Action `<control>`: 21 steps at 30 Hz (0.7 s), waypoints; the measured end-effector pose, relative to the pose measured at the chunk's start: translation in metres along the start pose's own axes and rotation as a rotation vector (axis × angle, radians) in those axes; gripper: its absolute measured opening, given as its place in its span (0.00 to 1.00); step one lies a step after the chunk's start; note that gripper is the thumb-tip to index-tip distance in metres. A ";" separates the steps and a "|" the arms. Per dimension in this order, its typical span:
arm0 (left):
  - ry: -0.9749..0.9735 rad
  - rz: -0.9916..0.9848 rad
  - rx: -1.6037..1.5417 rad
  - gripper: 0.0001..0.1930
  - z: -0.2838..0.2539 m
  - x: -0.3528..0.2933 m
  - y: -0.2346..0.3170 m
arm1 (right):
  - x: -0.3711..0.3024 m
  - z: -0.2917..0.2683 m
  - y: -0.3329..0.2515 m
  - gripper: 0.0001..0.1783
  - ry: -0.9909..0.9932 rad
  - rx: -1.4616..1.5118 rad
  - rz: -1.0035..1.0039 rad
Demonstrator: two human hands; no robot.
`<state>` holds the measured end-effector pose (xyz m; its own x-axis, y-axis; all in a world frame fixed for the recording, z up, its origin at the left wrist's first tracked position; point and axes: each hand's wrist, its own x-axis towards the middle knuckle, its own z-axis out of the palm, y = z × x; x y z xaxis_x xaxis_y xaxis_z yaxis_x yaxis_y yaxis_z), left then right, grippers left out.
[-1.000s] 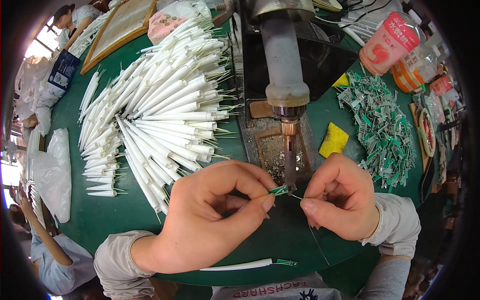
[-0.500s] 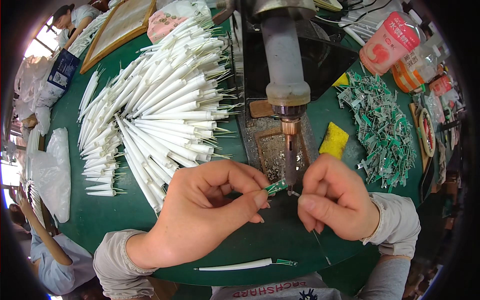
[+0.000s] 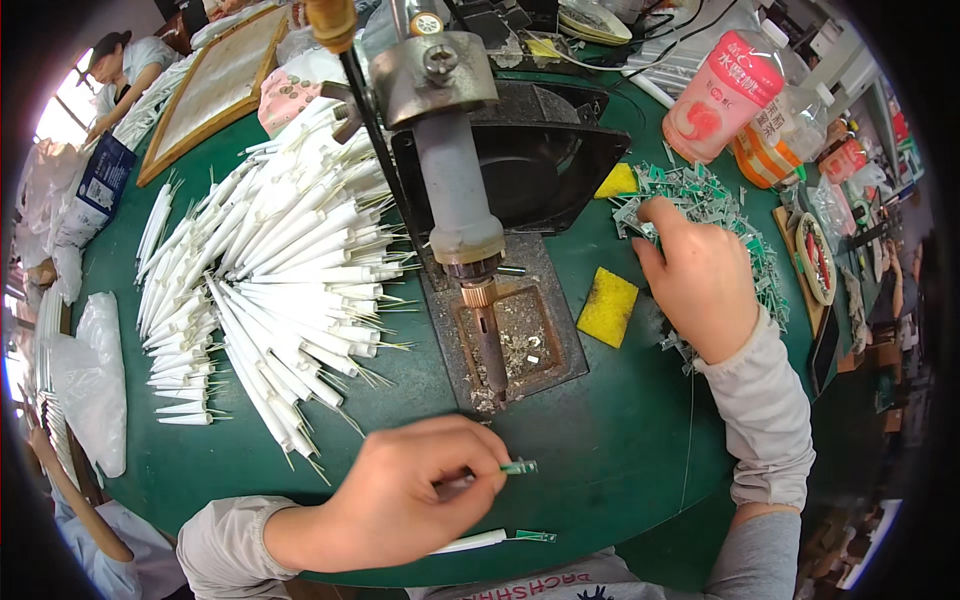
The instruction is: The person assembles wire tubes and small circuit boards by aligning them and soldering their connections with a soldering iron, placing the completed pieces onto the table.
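Observation:
My left hand [image 3: 415, 490] pinches a small green circuit board [image 3: 520, 467] between thumb and fingers, in front of the soldering iron [image 3: 487, 335]. Its upright tip is apart from the board. My right hand [image 3: 705, 285] reaches into the heap of small green circuit boards [image 3: 735, 205], thumb and forefinger apart above them; its other fingers are curled out of sight. From beneath this hand hangs a thin solder wire [image 3: 689, 440], its upper end hidden. Near the front edge lies a white tube [image 3: 475, 542] with a green board on its end, partly covered by my left hand.
Many white tubes with wire ends [image 3: 290, 270] are piled at the left. A yellow sponge [image 3: 607, 307] lies right of the iron's metal base [image 3: 570, 360]. Pink-labelled [image 3: 722, 100] and orange-labelled [image 3: 775, 145] bottles stand back right. Another person [image 3: 135, 70] sits far left.
My right hand has left the iron's tip and moved right and away to the board heap, the wire trailing. My left hand has drawn the circuit board back from the tip. The view has shifted.

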<state>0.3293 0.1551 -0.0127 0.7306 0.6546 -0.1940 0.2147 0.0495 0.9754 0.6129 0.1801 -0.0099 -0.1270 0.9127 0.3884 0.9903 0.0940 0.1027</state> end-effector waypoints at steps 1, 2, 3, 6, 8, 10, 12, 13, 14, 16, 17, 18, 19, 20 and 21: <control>-0.061 0.094 0.169 0.03 0.002 -0.001 0.001 | 0.001 0.007 0.003 0.05 0.004 0.006 -0.003; -0.044 0.184 0.182 0.04 0.009 -0.002 -0.004 | 0.002 0.011 0.006 0.06 -0.007 -0.036 -0.012; -0.035 0.176 0.190 0.04 0.015 -0.004 -0.008 | 0.002 0.016 0.007 0.06 -0.017 -0.064 -0.026; -0.067 0.478 0.529 0.05 0.024 -0.008 -0.017 | 0.002 0.023 0.008 0.07 0.023 -0.049 -0.092; -0.071 0.492 0.574 0.06 0.025 -0.009 -0.012 | 0.002 0.024 0.008 0.07 0.048 -0.019 -0.095; -0.077 0.506 0.616 0.06 0.021 -0.012 -0.006 | 0.002 0.021 0.004 0.07 0.071 0.035 -0.080; 0.060 0.643 0.827 0.08 0.010 -0.013 0.001 | 0.001 0.016 0.002 0.07 0.066 0.049 -0.060; 0.061 0.639 0.831 0.08 0.002 -0.015 0.009 | 0.000 0.014 0.002 0.08 0.060 0.059 -0.038; 0.149 0.584 1.019 0.10 -0.009 -0.017 0.020 | -0.001 0.011 0.001 0.08 0.046 0.071 -0.025; 0.256 0.427 1.278 0.13 -0.025 -0.014 0.030 | -0.003 0.013 0.004 0.09 0.043 0.100 -0.037; 0.278 0.333 1.349 0.14 -0.032 -0.012 0.033 | -0.004 0.012 0.005 0.09 0.039 0.121 -0.050; 0.301 0.360 1.388 0.14 -0.039 -0.007 0.028 | -0.005 0.009 0.005 0.09 0.041 0.120 -0.049; 0.301 0.364 1.389 0.14 -0.044 -0.004 0.024 | -0.006 0.005 0.004 0.10 0.040 0.120 -0.040; 0.285 0.370 1.441 0.14 -0.048 -0.002 0.022 | -0.006 0.001 0.002 0.10 0.038 0.125 -0.033; 0.268 0.378 1.491 0.14 -0.050 0.000 0.019 | -0.006 -0.003 0.000 0.10 0.039 0.129 -0.033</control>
<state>0.3007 0.1941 0.0113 0.7909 0.5742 0.2117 0.5957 -0.8016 -0.0508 0.6133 0.1732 -0.0096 -0.1590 0.8923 0.4226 0.9844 0.1760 -0.0014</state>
